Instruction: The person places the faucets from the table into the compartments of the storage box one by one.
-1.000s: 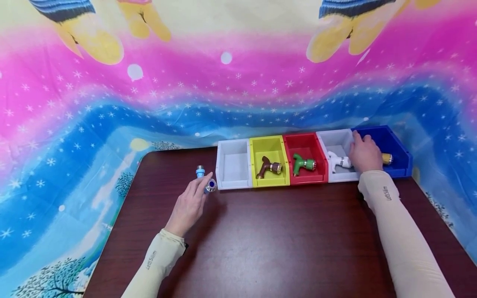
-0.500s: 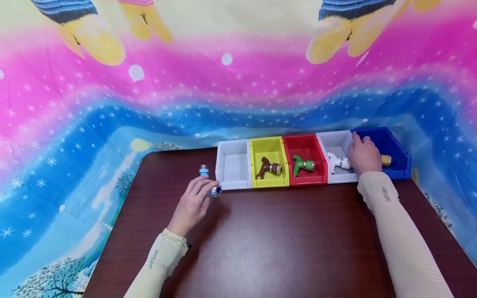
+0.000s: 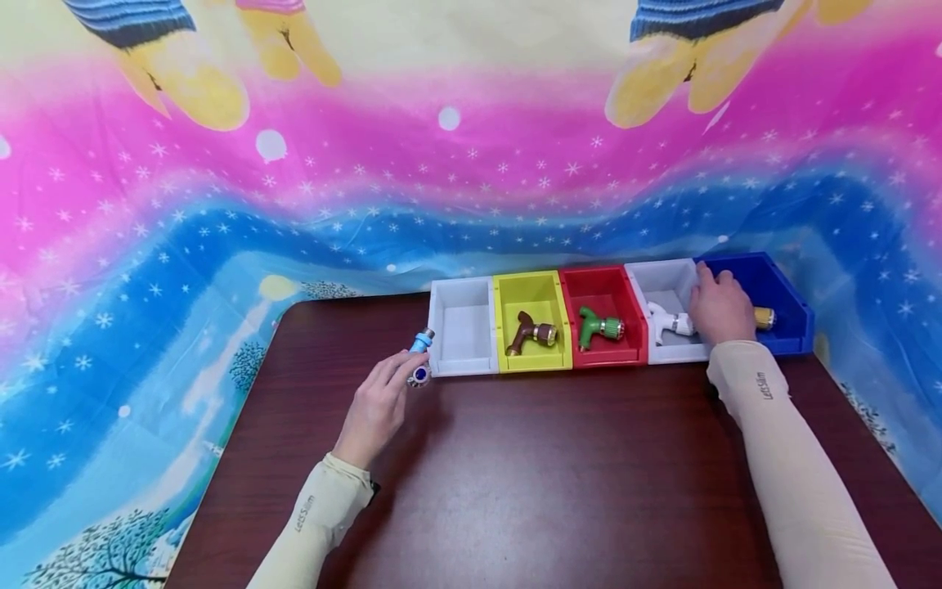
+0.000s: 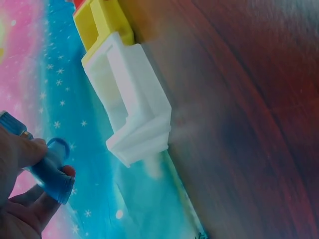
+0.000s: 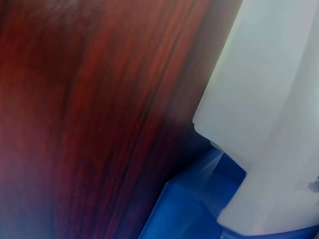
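In the head view my left hand [image 3: 375,405] pinches a blue tap [image 3: 421,343] just left of the leftmost grey bin [image 3: 462,366]. The left wrist view shows the same blue tap [image 4: 52,174] between thumb and fingers, raised beside the bin. My right hand [image 3: 721,307] lies over the shared wall of the right grey bin [image 3: 666,353] and the blue bin [image 3: 787,331]. Its fingertips are hidden. A yellow tap [image 3: 765,316] shows partly right of that hand, and a white tap [image 3: 668,321] to its left. The right wrist view does not show the hand.
Between the grey bins stand a yellow bin [image 3: 540,361] with a brown tap [image 3: 528,333] and a red bin [image 3: 611,356] with a green tap [image 3: 599,327]. The row lines the back of the brown table [image 3: 515,474], before a printed cloth [image 3: 471,180].
The blue tap has turned in my left hand, its upper end now leaning right toward the leftmost grey bin. That hand has shifted slightly right. The right hand has stayed in place.
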{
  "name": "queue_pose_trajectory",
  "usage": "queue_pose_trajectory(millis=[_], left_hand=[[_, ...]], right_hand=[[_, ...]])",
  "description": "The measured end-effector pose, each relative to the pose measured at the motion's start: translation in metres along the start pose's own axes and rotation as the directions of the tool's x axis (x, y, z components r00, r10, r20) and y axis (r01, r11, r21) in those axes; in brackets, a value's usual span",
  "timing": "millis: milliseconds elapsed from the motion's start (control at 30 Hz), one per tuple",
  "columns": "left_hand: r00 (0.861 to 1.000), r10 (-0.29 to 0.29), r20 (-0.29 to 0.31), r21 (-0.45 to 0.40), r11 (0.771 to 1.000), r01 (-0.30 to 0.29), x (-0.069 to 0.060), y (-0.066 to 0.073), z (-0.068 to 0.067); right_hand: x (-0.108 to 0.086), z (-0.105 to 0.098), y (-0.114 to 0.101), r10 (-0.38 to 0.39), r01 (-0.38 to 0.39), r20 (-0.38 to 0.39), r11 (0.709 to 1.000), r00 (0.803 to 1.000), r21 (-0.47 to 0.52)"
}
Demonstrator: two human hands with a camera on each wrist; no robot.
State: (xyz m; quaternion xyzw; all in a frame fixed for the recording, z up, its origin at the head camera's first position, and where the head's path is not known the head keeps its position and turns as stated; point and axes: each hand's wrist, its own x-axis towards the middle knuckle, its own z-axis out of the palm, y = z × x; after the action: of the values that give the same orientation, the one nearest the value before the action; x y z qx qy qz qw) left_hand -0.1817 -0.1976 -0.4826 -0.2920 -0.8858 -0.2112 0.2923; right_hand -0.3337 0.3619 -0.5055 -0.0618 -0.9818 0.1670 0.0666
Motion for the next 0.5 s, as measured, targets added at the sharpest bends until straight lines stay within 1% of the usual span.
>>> queue_pose_trajectory(millis=[100,167,233,367,500], left_hand=[[1.0,0.013,0.004,0.0,1.0,-0.013,-0.0013,0.0002,0.002],[1.0,-0.001,0.008,-0.004,1.0,0.001,-0.0012,0.0011,0.0019],[1.0,-0.026,0.008,-0.011,1.0,0.026,-0.0009,0.0025,0.0008],[0.995,-0.098,-0.005,-0.025,0.995,0.098,0.0012,0.0044,-0.0017],[0.99,-0.139,-0.024,-0.049,0.989,0.137,0.0019,0.0045,-0.002]], right_hand=[[-0.0008,0.0001,-0.0004,-0.002,0.002,0.002,1.0,1.0,-0.002],[-0.0008,0.0001,-0.0008,-0.002,0.002,0.004,1.0,1.0,0.001],[-0.0011,-0.0005,-0.0013,-0.004,0.004,0.005,1.0,1.0,0.002],[-0.0017,-0.0017,-0.0019,-0.001,0.001,0.009,1.0,1.0,0.006],[-0.0018,-0.0017,-0.0017,0.005,-0.005,0.011,1.0,1.0,0.006]])
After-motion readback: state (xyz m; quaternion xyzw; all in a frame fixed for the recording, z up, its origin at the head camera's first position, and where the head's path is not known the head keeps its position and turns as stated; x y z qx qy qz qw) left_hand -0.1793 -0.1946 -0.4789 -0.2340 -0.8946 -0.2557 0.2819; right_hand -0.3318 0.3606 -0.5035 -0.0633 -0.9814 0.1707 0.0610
